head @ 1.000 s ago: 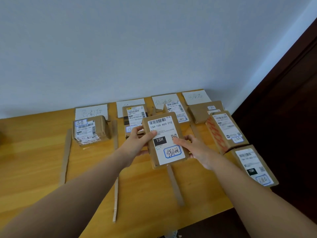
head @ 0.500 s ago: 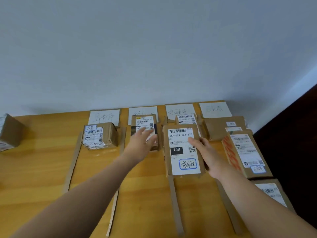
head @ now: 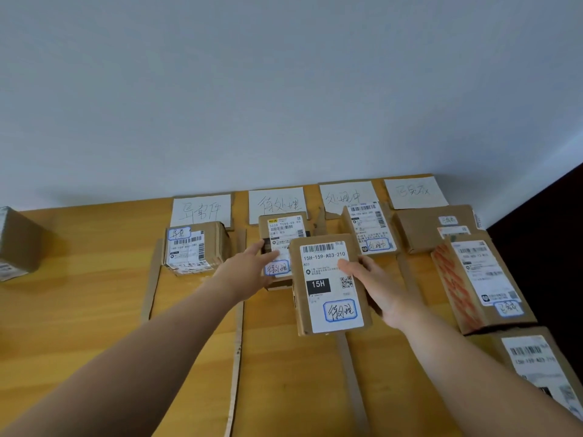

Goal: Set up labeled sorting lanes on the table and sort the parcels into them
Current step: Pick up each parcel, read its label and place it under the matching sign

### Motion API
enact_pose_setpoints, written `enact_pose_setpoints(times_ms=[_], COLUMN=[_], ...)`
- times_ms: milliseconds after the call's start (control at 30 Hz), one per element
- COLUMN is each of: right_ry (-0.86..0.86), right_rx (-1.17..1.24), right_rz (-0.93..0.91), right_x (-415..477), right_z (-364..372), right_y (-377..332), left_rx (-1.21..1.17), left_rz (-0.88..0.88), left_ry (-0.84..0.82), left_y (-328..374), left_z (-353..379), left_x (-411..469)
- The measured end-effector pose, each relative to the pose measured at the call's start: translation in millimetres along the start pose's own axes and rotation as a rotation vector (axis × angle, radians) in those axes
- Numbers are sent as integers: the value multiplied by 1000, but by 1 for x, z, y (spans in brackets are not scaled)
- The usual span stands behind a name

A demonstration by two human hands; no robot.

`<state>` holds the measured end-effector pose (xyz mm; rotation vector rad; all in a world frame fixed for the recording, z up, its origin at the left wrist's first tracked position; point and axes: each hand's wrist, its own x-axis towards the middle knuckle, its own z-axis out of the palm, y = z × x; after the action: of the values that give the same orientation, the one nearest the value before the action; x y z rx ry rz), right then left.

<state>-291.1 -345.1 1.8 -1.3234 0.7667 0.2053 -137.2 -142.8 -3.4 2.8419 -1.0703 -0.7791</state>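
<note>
Head view: the right hand [head: 383,290] grips the 15H parcel [head: 329,283], label up, long axis running away from the wall, while the left hand [head: 249,269] rests spread on the parcel behind [head: 282,230], above the counter [head: 79,310].

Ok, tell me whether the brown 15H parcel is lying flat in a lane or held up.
Held up: the brown cardboard 15H parcel is tilted, gripped by the right hand, overlapping a cardboard divider strip.
</note>
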Motion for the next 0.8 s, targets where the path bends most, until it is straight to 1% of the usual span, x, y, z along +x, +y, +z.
enact_pose_setpoints(times_ms=[100, 267, 367, 467, 533, 700, 800], right_ry=[13, 50, 50, 25, 13, -31, -7], right_rx=[-16, -58, -90, -115, -128, -184, -246], right_rz=[1, -11, -10, 5, 16, 69, 118], right_x=[-5, -14, -20, -25, -28, -33, -31], right_z=[9, 20, 27, 37, 44, 62, 67], right_y=[1, 1, 1, 4, 8, 22, 34], left_rx=[5, -85, -95, -163, -201, -249, -268], left_rz=[27, 74, 123, 116, 107, 86, 64], left_ry=[9, -4, 78, 167, 190, 168, 140], left_y=[-3, -10, -20, -32, -38, -55, -65], left_z=[4, 3, -1, -1, 2, 11, 17], left_x=[-1, -2, -13, -27, -37, -61, -70])
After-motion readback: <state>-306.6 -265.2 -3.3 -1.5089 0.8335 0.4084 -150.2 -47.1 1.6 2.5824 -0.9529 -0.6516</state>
